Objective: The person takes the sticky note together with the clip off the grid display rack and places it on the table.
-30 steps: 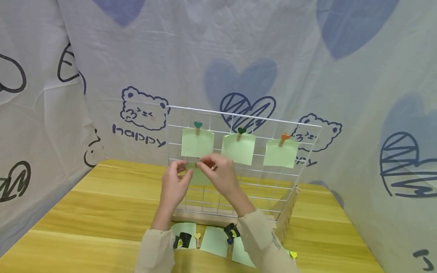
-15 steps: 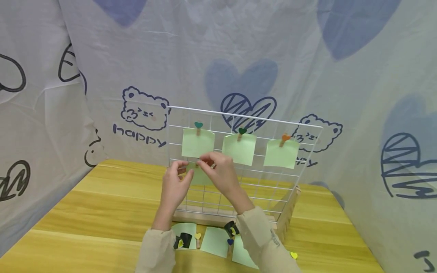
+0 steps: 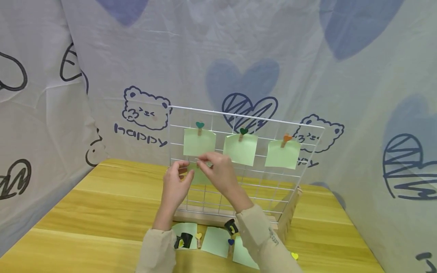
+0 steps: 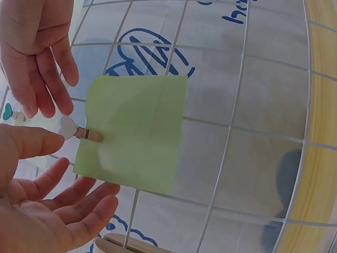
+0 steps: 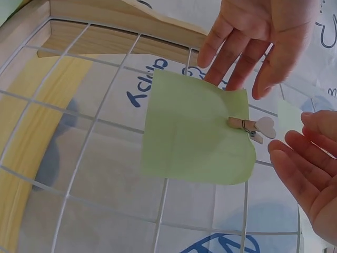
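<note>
A pale green note (image 4: pixel 137 132) hangs on the white wire grid (image 3: pixel 246 182), below the top row's left note. At its top edge sits a small wooden clothespin with a white heart (image 4: pixel 68 127). My left hand (image 3: pixel 175 185) is at the note's left side, thumb and fingers spread apart with nothing between them. From the other side my right hand (image 3: pixel 220 170) comes close to the heart. In the right wrist view, the fingertips (image 5: pixel 279 150) of my right hand are beside the white heart, loosely bent and holding nothing.
Three green notes hang above, under teal, dark green and orange heart clothespins (image 3: pixel 286 138). The grid stands in a wooden base (image 3: pixel 205 218). Before it on the table (image 3: pixel 102 216) lie more notes (image 3: pixel 215 242), several clothespins and black pieces with yellow (image 3: pixel 186 240).
My right hand has lifted very slightly at the clothespin, and its pale heart shows at the fingertips. My left hand stays almost where it was. The head view has shifted a little.
</note>
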`<state>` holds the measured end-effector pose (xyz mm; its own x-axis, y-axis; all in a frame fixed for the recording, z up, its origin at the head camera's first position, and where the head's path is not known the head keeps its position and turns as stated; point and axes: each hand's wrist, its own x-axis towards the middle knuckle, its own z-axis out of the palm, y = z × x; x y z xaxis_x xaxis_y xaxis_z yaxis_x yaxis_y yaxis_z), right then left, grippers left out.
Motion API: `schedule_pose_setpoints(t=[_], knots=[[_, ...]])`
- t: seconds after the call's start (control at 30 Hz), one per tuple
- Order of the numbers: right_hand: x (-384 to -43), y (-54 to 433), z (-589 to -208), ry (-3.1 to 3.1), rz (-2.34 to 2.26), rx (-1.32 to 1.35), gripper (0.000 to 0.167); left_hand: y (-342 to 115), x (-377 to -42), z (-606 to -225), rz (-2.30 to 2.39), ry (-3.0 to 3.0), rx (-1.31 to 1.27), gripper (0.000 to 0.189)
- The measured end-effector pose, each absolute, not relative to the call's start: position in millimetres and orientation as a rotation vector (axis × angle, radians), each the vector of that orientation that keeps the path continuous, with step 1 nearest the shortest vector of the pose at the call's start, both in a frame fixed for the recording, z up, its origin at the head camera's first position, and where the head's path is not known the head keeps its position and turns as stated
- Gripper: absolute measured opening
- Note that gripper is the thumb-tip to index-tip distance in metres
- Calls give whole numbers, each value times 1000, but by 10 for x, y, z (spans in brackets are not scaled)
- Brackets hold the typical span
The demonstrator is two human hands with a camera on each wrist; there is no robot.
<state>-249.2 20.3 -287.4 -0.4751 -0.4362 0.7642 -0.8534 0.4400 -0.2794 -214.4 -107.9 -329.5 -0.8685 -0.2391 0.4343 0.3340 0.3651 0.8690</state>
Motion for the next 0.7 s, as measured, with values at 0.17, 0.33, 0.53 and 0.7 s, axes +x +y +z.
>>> schedule_pose_setpoints(t=[0.17,0.33,0.53,0.7], knots=[[-2486,203,-2856,-2123,748,1081,8,-1078,-2154,-3300,-1513,-2127,-84,27],[-2502,189,-2859,-2134,499,1133,11,-1089,-2166,-3315,-1493,-2117,-93,26],[-2530,170,-2866,-2074,425,1144,12,-1093,-2176,-3324,-1499,-2101,-97,24],[-2538,162,-2857,-2094,398,1125,13,-1084,-2167,-3326,-1529,-2108,-94,24]])
